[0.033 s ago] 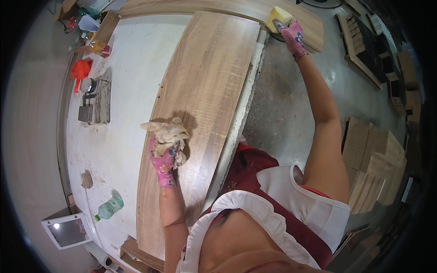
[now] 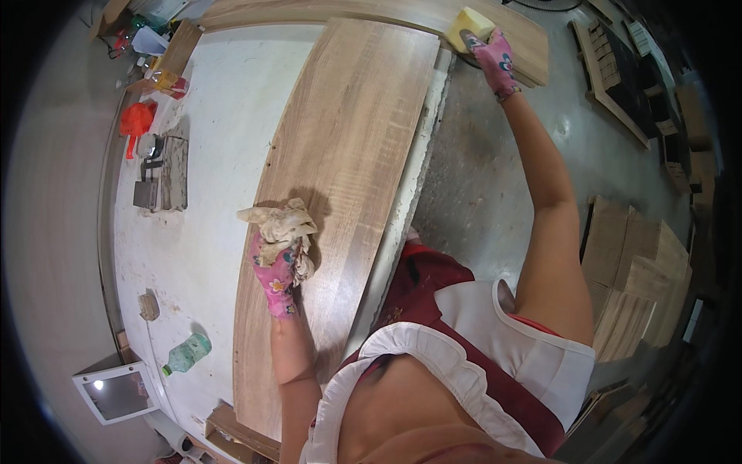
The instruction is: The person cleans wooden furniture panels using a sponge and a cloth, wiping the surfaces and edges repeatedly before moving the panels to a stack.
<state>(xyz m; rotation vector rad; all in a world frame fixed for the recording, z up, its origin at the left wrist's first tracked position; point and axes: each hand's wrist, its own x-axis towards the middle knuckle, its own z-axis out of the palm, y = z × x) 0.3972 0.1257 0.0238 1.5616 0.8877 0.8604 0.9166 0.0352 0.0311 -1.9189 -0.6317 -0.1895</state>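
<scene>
The left hand point(image 2: 275, 280), in a pink flowered glove, is closed around a bunched cream cloth point(image 2: 286, 224), whose loose folds spill out ahead of the knuckles. Hand and cloth are over the left half of a long wood-grain board point(image 2: 355, 139); the exact curl of the fingers under the cloth cannot be made out. The right hand point(image 2: 495, 66), gloved alike, reaches far out to the upper right and grips a yellow block point(image 2: 468, 31) between thumb and fingers. That block sits at the near edge of a second board point(image 2: 522, 42); whether it touches the wood cannot be told.

The long board lies flat on a white tabletop point(image 2: 209, 232), its right edge running just beside the table's rough rim point(image 2: 413, 174). Beyond that rim, grey floor point(image 2: 483, 162) stretches between the table and the right forearm. Left of the board, a wide band of white surface separates its edge from a greenish bottle point(image 2: 188, 354) lying on its side, a small beige block point(image 2: 148, 307), a worn wooden piece point(image 2: 175, 174) and an orange-red object point(image 2: 137, 118) near the far left border
</scene>
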